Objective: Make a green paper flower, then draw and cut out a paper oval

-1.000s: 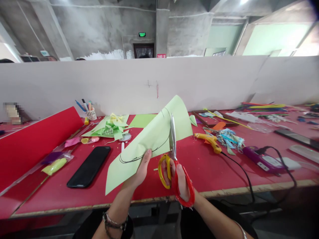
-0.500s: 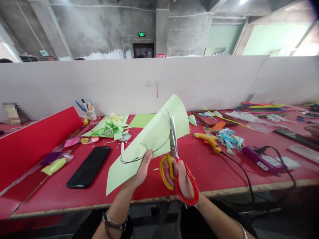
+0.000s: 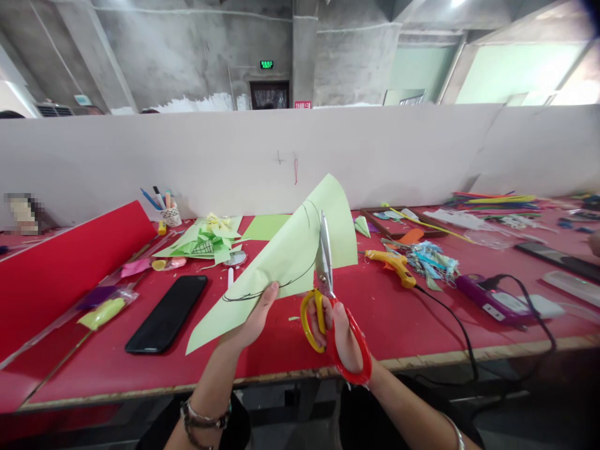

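Observation:
A light green sheet of paper (image 3: 285, 250), curled and marked with black pen curves, is pinched in my left hand (image 3: 257, 315); the thumb lies on its lower edge and the other fingers are hidden behind it. My right hand (image 3: 340, 331) has its fingers through the handles of a pair of scissors (image 3: 325, 256), one handle yellow and one red. The scissor blades point upward and lie at the paper, close to the drawn line. Below the sheet's edge, a small paper scrap (image 3: 294, 319) rests on the red table.
A black phone (image 3: 166, 315) lies left on the red table (image 3: 398, 331). Green paper scraps (image 3: 206, 240) and a pen cup (image 3: 171, 215) stand behind it. Rightward are a yellow glue gun (image 3: 392, 264) with a cord and a purple power box (image 3: 492, 301). A white partition (image 3: 225, 162) runs along the back.
My left hand has shifted slightly left, swinging the sheet's lower left corner left and up. The scissors have moved only slightly, still at the paper.

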`<action>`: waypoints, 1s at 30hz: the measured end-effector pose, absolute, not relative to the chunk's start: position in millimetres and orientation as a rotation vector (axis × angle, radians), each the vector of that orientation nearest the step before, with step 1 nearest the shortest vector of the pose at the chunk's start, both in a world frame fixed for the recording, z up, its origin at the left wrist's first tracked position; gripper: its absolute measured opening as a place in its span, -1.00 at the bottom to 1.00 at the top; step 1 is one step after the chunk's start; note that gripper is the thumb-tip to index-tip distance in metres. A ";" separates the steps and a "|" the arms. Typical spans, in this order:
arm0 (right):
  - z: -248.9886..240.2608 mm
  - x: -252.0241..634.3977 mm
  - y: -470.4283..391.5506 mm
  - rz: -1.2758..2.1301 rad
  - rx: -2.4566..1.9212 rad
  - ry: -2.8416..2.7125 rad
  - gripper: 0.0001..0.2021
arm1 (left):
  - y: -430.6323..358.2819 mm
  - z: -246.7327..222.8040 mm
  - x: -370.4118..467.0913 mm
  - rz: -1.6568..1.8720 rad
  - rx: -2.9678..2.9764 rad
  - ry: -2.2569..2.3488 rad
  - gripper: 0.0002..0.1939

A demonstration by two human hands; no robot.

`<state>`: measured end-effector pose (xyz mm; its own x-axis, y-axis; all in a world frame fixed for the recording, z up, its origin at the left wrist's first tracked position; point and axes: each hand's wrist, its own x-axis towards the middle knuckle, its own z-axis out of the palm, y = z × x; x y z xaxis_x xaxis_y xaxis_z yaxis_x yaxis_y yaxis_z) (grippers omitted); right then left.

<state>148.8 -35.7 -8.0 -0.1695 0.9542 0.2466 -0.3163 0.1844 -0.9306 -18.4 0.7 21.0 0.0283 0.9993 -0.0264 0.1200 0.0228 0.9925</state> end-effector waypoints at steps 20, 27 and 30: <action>-2.1 155.6 -37.0 1.372 -0.746 -1.270 -0.50 | -8.8 56.1 -27.4 1.234 1.586 1.329 -0.59; -9.1 151.3 -34.9 1.366 -0.725 -1.241 -0.50 | -3.9 45.6 -31.7 1.265 1.563 1.367 -0.58; -13.4 151.1 -32.8 1.357 -0.695 -1.229 -0.51 | -4.4 46.9 -31.2 1.221 1.557 1.363 -0.56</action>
<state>151.1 -32.8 -13.4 -0.2041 0.9485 0.2422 -0.3342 0.1650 -0.9279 -31.2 -4.4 46.9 -0.0086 0.9816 0.1905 0.2974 -0.1794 0.9377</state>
